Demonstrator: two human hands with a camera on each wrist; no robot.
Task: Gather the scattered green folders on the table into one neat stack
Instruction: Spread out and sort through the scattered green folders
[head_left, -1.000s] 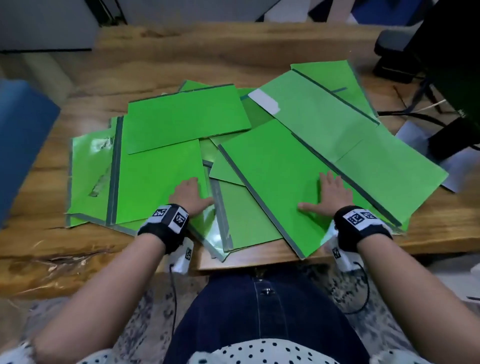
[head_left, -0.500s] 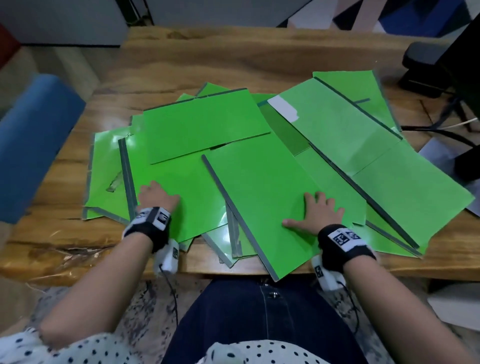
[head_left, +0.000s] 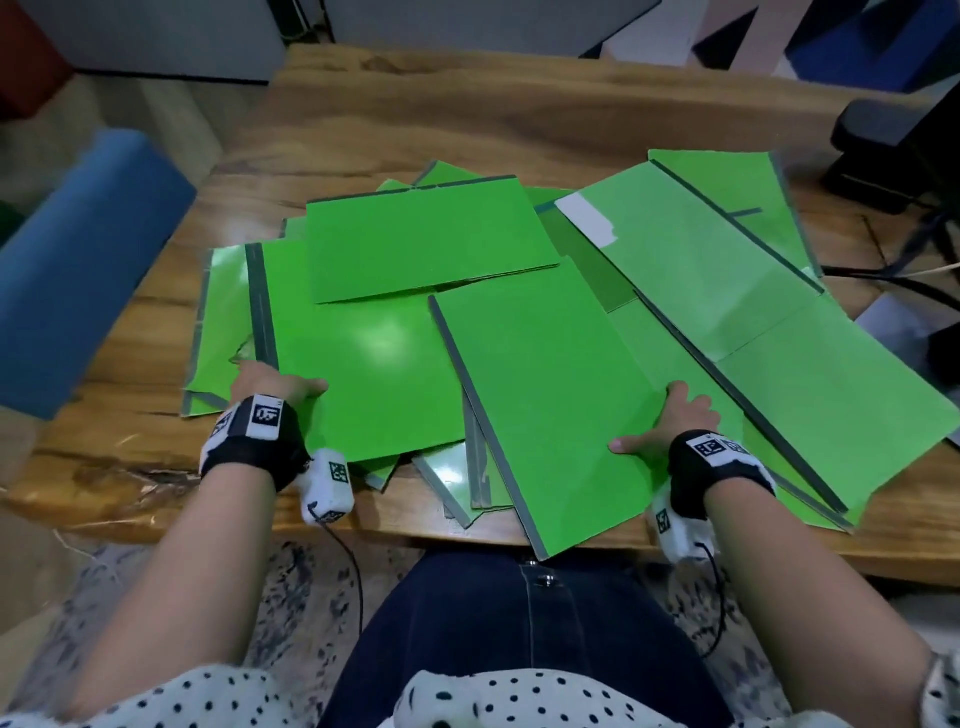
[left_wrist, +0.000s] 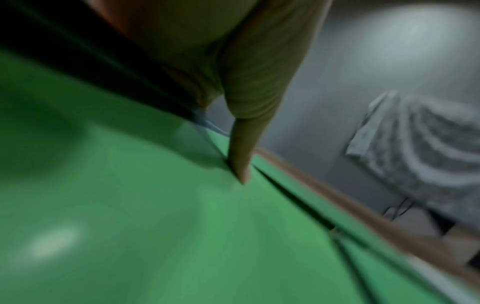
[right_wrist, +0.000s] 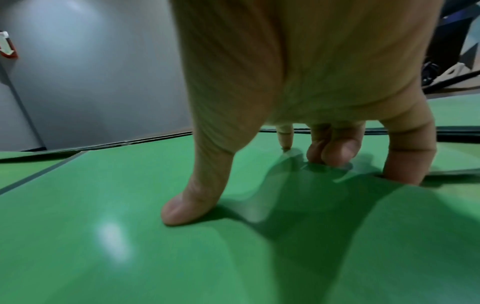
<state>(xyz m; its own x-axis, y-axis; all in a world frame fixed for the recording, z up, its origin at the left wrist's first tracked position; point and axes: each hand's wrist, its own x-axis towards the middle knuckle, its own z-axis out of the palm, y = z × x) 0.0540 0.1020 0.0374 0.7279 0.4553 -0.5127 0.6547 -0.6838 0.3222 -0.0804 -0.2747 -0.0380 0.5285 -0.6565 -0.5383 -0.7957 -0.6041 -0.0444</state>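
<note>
Several green folders with grey spines lie overlapped on the wooden table. My left hand sits at the grey spine of the left folder. Its thumb lies on top, and the fingers curl over the left edge, tips hidden. My right hand grips the right edge of the middle folder, whose near corner overhangs the table edge. Its thumb presses on the cover and the curled fingers meet the edge. Another folder lies across the back. An opened folder spreads to the right.
A blue chair back stands by the table's left side. A black stand and dark cables occupy the far right, with a white sheet beneath. Bare wood shows behind the pile. My lap is under the near edge.
My right hand has slid the middle folder leftward over the pile and now curls at its right edge. My left hand has moved left, from the pile's middle to the left folder's spine.
</note>
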